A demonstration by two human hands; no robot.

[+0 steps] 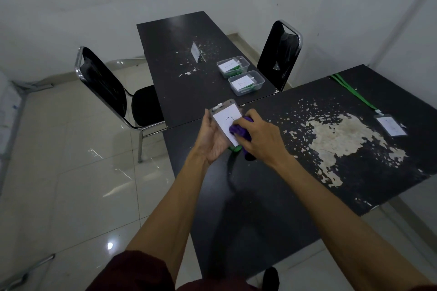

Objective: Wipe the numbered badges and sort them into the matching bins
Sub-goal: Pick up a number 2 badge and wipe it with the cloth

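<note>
From my remote seat I see the left hand (214, 136) gripping a badge (227, 117) by its edges, held tilted above the near corner of the dark surface (260, 196). The right hand (262, 136) is clenched around a purple cloth (237, 130) and presses it against the lower part of the badge's white face, so the handwritten number is partly hidden and I cannot read it for sure. On the far surface (177, 54) two clear bins sit just beside each other, the bin marked 1 (247, 65) behind the bin marked 2 (261, 80); both show green inside. A second badge (390, 125) lies flat far to the right, its green lanyard (352, 91) trailing away towards the edge.
</note>
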